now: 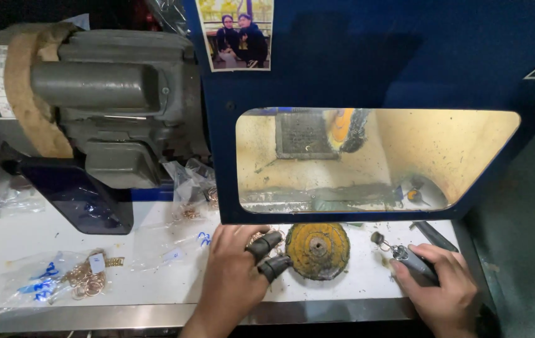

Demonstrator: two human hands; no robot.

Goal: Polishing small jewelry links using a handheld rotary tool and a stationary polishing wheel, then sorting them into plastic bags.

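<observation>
L hand (233, 275), fingers w/ black guards clamped on small gold piece at table (155, 281) edge; buffing wheel (317, 250) at 3 o'clock. R hand (443, 291) fingers wrapped round rotary tool (408, 258), tip aimed 10 o'clock toward piece.

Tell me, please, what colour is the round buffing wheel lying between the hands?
Mustard yellow, darkened with grime, seen in the head view: buffing wheel.

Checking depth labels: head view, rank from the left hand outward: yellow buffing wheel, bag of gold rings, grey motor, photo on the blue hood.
1. Yellow buffing wheel: just right of the left hand, beside its covered fingertips.
2. Bag of gold rings: on the white bench, off to the left.
3. Grey motor: back left, above the bench.
4. Photo: top of the blue hood.
</observation>
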